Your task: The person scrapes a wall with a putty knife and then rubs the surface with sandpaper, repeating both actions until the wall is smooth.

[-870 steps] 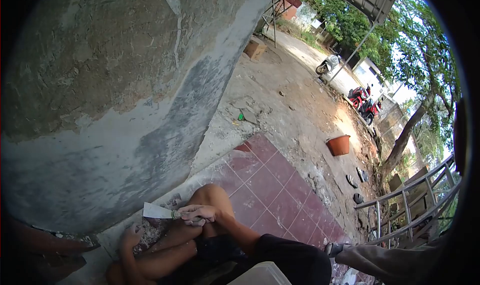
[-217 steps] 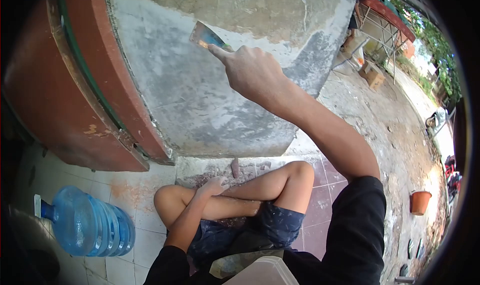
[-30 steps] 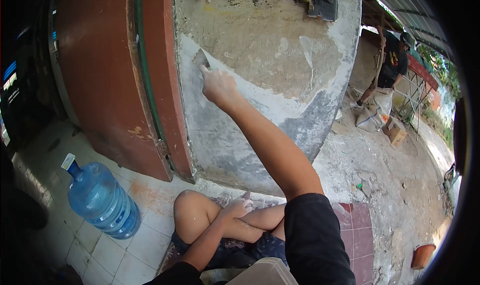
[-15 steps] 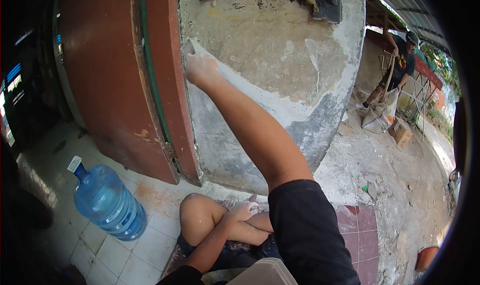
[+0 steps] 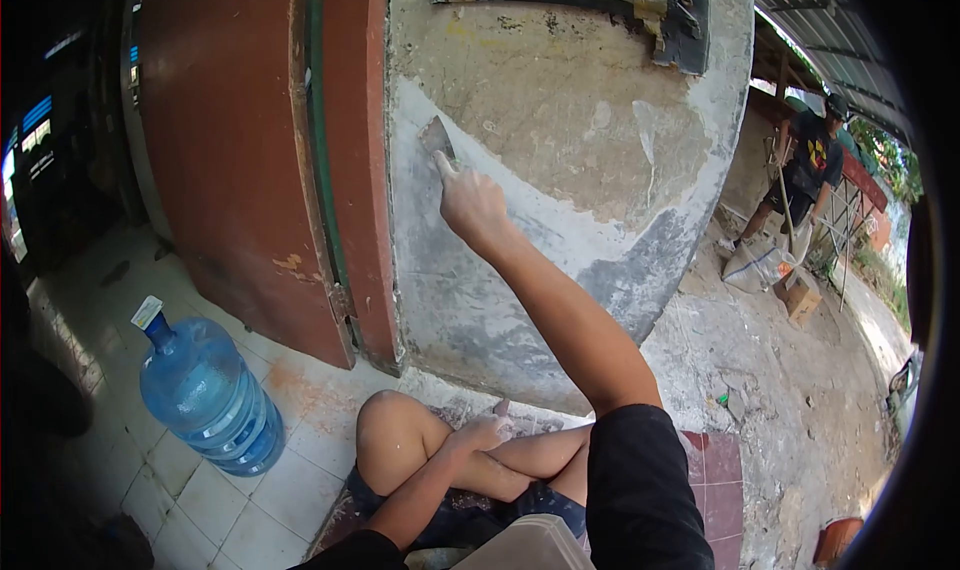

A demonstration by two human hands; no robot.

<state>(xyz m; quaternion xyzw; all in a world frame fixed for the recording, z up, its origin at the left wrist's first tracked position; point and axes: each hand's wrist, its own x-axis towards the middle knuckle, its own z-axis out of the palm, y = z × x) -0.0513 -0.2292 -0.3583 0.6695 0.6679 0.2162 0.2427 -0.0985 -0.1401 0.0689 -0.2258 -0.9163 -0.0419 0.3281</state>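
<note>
Right hand (image 5: 472,202): raised on an outstretched arm, grip clenched around the handle of a putty knife (image 5: 437,137), forefinger laid along it.
Putty knife: blade flat against the wall (image 5: 560,120), near the wall's left edge, just right of the red door frame (image 5: 352,160); blade at the boundary between the pale grey skim below and the bare yellowish plaster above.
Left hand (image 5: 483,432): at the foot of the wall, resting on the crossed bare legs; grip loosely closed, holding nothing that shows.
Step in hand, as judged: spreading or smoothing filler over the wall, a stroke under way at the left edge.
Next move, as judged: calls for steady blade pressure and a shallow angle, drawn across the unskimmed plaster to the right.
Left of the wall: blue water jug (image 5: 204,392) upright on white floor tiles.
Right of the wall, well apart: another person (image 5: 808,170) in dark clothing, standing over a white sack (image 5: 757,265).
</note>
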